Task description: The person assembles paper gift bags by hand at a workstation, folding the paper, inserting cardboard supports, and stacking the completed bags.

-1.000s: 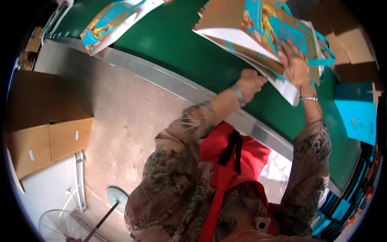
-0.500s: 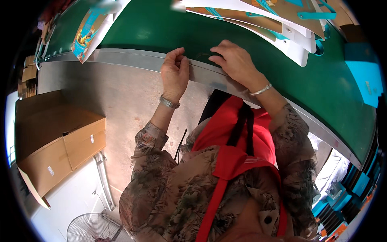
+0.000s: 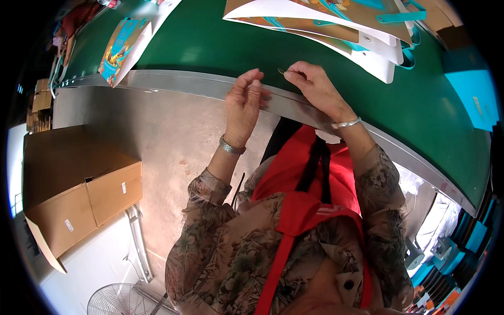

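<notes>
Over the near metal edge of a green belt-like work surface [image 3: 210, 52], my two hands face each other a short way apart. My right hand [image 3: 315, 89] pinches a thin yellowish loop [image 3: 281, 71], like a rubber band, between thumb and forefinger. My left hand [image 3: 244, 107] is loosely curled, thumb and fingers apart, with nothing visible in it. Beyond my right hand lies a stack of paper gift bags [image 3: 315, 29], white inside, brown and gold outside, with teal handles. Another printed paper bag [image 3: 123, 50] lies at the far left, reaching the metal edge [image 3: 184, 81].
An open cardboard box [image 3: 84, 194] stands at the lower left, beside a wire-caged fan [image 3: 126, 299]. Bright teal boxes or sheets [image 3: 475, 100] are at the right end of the surface. More teal and dark items [image 3: 446, 262] are piled at the lower right.
Both hands have shifted a little right and toward me in the picture. The thin loop, faint between the hands before, now shows at my right fingertips. My left fingers have opened somewhat.
</notes>
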Tool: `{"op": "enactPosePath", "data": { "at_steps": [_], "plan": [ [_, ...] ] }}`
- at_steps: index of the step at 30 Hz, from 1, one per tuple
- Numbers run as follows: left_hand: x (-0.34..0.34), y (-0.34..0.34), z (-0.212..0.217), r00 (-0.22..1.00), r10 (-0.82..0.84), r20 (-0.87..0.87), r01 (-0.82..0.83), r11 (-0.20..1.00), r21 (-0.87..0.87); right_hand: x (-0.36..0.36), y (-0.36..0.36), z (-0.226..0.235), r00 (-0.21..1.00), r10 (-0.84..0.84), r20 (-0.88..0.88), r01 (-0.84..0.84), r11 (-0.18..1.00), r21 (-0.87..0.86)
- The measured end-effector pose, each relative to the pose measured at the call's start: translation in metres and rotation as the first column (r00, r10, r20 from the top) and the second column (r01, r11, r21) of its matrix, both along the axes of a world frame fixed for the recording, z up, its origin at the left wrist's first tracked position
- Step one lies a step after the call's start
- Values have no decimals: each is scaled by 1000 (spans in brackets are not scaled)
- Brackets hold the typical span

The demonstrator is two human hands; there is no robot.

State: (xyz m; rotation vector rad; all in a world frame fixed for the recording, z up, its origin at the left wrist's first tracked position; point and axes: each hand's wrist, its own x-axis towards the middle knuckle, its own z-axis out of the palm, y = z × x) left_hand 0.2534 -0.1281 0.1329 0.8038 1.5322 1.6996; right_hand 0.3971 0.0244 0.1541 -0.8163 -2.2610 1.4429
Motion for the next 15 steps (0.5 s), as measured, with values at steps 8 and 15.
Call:
{"op": "enactPosePath", "data": {
  "at_steps": [8, 15],
  "plan": [
    [61, 35, 23, 607, -533, 589, 618, 783, 72, 106, -34, 18, 980, -128, -153, 163, 956, 244],
    [106, 41, 28, 647, -567, 509, 703, 702, -112, 178, -50, 28, 903, -430, -29, 427, 884, 190]
  ]
}}
